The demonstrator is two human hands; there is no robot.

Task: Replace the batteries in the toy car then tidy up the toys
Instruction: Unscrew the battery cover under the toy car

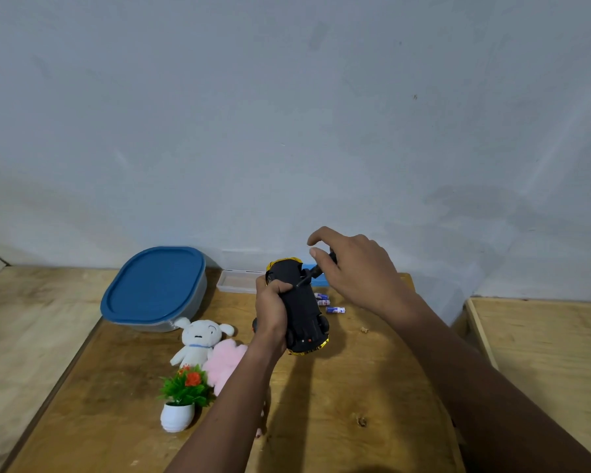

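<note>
My left hand [270, 312] grips a yellow toy car [299, 302] held upside down above the table, its black underside facing me. My right hand [352, 268] holds a dark screwdriver [316, 269] whose tip touches the car's underside near the far end. Three small blue-and-white batteries [328, 303] lie on the table just right of the car. A white plush dog [198, 339] and a pink plush toy [224, 365] lie to the left of my left forearm.
A clear container with a blue lid [154, 285] stands at the back left. A small clear tray [236, 281] and a blue object [318, 279] lie by the wall behind the car. A white pot with a fake plant [183, 397] stands near the front left. The wooden table [355, 387] has edges on both sides.
</note>
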